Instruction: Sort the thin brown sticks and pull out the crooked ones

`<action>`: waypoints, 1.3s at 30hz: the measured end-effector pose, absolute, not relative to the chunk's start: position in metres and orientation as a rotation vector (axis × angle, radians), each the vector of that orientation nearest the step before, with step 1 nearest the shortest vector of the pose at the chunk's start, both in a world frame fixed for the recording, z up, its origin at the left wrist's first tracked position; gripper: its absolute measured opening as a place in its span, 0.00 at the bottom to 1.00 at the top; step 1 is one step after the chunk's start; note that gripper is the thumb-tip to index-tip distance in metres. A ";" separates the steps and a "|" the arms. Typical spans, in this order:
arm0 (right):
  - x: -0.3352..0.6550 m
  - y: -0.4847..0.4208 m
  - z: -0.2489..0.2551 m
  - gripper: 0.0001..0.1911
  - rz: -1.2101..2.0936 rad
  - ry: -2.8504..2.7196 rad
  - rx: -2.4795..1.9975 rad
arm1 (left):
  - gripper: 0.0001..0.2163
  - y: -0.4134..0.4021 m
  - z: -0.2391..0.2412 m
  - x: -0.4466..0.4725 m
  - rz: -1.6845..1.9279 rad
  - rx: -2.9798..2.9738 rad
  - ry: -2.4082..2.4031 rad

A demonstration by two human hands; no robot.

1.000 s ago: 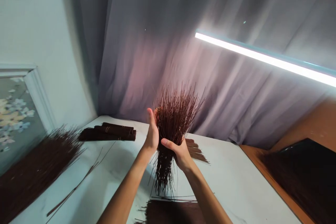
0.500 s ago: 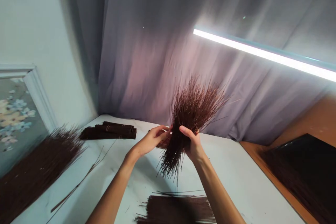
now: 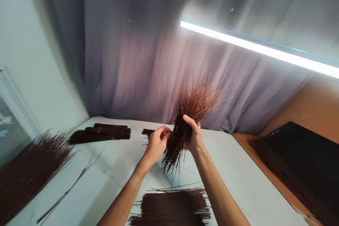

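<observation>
The bundle (image 3: 182,132) of thin brown stems is held in the air over the white desk (image 3: 233,180), near the middle of the view. It leans to the right, and its upper end spreads wide like a fan, in front of the grey curtain (image 3: 132,60). The right hand (image 3: 196,137) holds it around the middle, with the fingers closed firmly on the stems. The left hand (image 3: 157,144) is at the lower left side of the bundle. Its fingers are bent and narrow, the tips against the stems; I cannot tell if they pinch any of them.

Below the bundle, on the near part of the desk, lies a flat pile (image 3: 173,208) of the same dark stems. Behind the left hand there is a small bunch (image 3: 147,132), partly hidden. Farther to the left, dark rolls (image 3: 111,132) lie together near the back edge. A few loose stems (image 3: 67,191) lie between them and the near side, and a large heap (image 3: 34,169) fills the left edge. A bright lamp (image 3: 259,49) crosses the upper right.
</observation>
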State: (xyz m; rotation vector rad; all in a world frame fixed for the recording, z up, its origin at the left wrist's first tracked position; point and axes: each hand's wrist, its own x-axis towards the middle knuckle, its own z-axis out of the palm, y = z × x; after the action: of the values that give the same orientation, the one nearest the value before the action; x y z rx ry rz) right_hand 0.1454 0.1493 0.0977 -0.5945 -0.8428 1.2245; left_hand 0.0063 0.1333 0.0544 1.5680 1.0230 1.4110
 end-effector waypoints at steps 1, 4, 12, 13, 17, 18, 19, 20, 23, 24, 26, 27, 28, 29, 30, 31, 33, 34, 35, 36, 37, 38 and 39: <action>0.147 0.151 0.097 0.18 1.216 -0.842 -0.594 | 0.03 0.134 0.053 0.006 1.405 1.566 1.019; 0.150 0.154 0.097 0.17 1.185 -0.851 -0.591 | 0.05 0.135 0.051 0.003 1.348 1.556 0.974; 0.145 0.155 0.094 0.19 1.101 -0.956 -0.619 | 0.16 0.135 0.055 -0.014 1.129 1.466 0.779; 0.144 0.155 0.093 0.19 1.098 -0.973 -0.622 | 0.17 0.135 0.055 -0.016 1.105 1.450 0.761; 0.142 0.154 0.093 0.18 1.088 -1.009 -0.632 | 0.18 0.133 0.056 -0.022 1.043 1.399 0.734; 0.143 0.153 0.094 0.17 1.084 -1.010 -0.634 | 0.18 0.132 0.057 -0.023 1.037 1.392 0.734; 0.143 0.153 0.094 0.17 1.079 -1.011 -0.634 | 0.17 0.132 0.058 -0.023 1.030 1.386 0.734; 0.143 0.153 0.095 0.18 1.075 -1.013 -0.634 | 0.17 0.131 0.059 -0.023 1.023 1.380 0.732; 0.140 0.150 0.097 0.19 1.055 -1.021 -0.622 | 0.22 0.127 0.064 -0.018 0.998 1.361 0.692; 0.137 0.149 0.097 0.21 1.042 -1.028 -0.619 | 0.24 0.126 0.065 -0.014 1.019 1.370 0.669; 0.129 0.146 0.097 0.28 0.993 -1.068 -0.641 | 0.27 0.124 0.069 -0.005 1.112 1.431 0.635; 0.125 0.145 0.097 0.31 0.963 -1.101 -0.660 | 0.30 0.124 0.070 -0.001 1.169 1.473 0.625; 0.122 0.144 0.096 0.34 0.936 -1.139 -0.674 | 0.33 0.123 0.071 0.002 1.212 1.512 0.620; 0.118 0.142 0.096 0.37 0.927 -1.178 -0.679 | 0.36 0.124 0.072 0.004 1.233 1.541 0.620; 0.115 0.141 0.095 0.38 0.945 -1.209 -0.671 | 0.38 0.124 0.073 0.004 1.235 1.554 0.623; 0.112 0.139 0.094 0.38 0.991 -1.226 -0.650 | 0.38 0.125 0.074 0.003 1.230 1.555 0.637; 0.108 0.136 0.093 0.38 1.120 -1.235 -0.599 | 0.36 0.127 0.073 -0.003 1.224 1.543 0.694; 0.106 0.135 0.092 0.38 1.181 -1.237 -0.580 | 0.35 0.128 0.072 -0.006 1.232 1.536 0.734; 0.106 0.134 0.092 0.37 1.231 -1.246 -0.566 | 0.34 0.130 0.070 -0.010 1.252 1.531 0.774; 0.107 0.133 0.092 0.36 1.264 -1.268 -0.555 | 0.32 0.131 0.068 -0.013 1.276 1.528 0.811; 0.110 0.133 0.093 0.34 1.283 -1.312 -0.554 | 0.29 0.132 0.066 -0.015 1.306 1.528 0.842; 0.114 0.133 0.094 0.33 1.285 -1.379 -0.567 | 0.25 0.133 0.064 -0.018 1.336 1.527 0.869; 0.120 0.133 0.095 0.32 1.272 -1.459 -0.589 | 0.21 0.134 0.063 -0.019 1.366 1.522 0.895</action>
State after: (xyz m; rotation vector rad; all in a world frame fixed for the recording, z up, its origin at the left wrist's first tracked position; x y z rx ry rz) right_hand 0.1201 0.1328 0.0950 -0.5892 -1.4593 1.2718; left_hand -0.0194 0.1342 0.0627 1.5219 0.8948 1.3663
